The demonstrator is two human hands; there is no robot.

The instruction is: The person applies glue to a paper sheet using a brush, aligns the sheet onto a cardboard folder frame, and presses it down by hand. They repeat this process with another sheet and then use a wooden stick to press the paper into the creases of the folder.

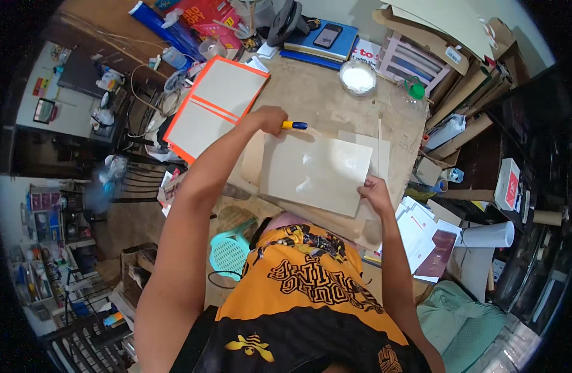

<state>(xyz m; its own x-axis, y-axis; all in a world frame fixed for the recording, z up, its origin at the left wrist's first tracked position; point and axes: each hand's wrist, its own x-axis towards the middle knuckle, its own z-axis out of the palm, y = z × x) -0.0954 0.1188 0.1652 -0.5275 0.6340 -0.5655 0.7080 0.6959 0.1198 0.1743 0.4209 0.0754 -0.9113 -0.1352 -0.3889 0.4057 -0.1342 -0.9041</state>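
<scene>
Across the work table lies a pale grey board with shiny patches on its face. My left hand is closed around a tool with a yellow and blue handle, above the board's far left edge. The tool's exact kind is hard to make out. At the board's right edge, my right hand pinches it between thumb and fingers. Another pale sheet shows from beneath the board's far right corner. To the left rests an orange-bordered cover with two grey panels.
A clear bowl of white stuff stands at the back right, near a green-capped bottle. Behind are blue books with a phone on top. Papers and a maroon folder lie right of my right forearm.
</scene>
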